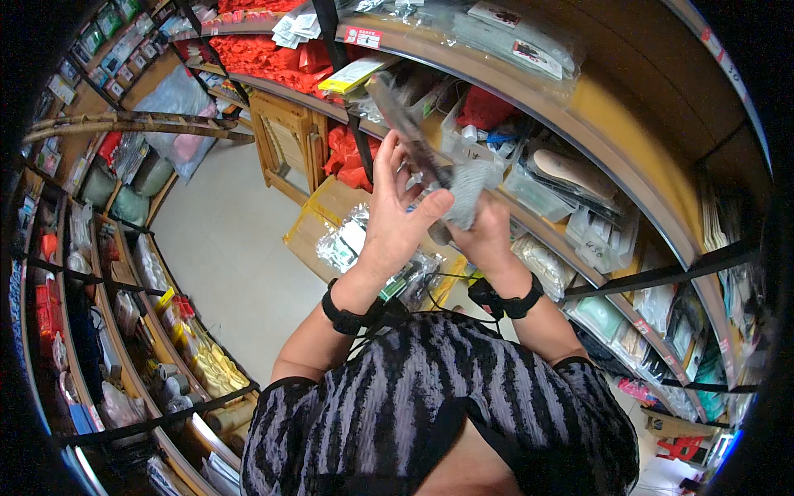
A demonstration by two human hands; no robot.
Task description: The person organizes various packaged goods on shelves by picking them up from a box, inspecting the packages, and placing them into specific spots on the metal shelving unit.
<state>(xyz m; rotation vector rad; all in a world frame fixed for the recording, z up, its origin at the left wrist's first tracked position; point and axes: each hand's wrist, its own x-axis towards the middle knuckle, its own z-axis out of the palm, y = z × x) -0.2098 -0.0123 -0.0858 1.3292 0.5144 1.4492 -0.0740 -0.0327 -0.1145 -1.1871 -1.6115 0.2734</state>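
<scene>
My left hand (395,211) is raised in front of the shelves, its fingers curled around a long, flat, dark grey-brown object (407,124) smeared by motion. That object tilts up and to the left, and its kind is not clear. Close beside it, my right hand (488,236) grips a grey ribbed cloth (470,192), which presses against the object's lower end. The right fingers are partly hidden behind the cloth. Black bands with small devices circle both wrists.
A shelf (529,91) with packaged goods curves close ahead and to the right. Below my hands sits a cardboard box (310,219) with plastic-wrapped packets (343,244). A wooden frame stool (285,136) stands beyond it. More stocked shelves (124,331) line the left, across pale floor (211,231).
</scene>
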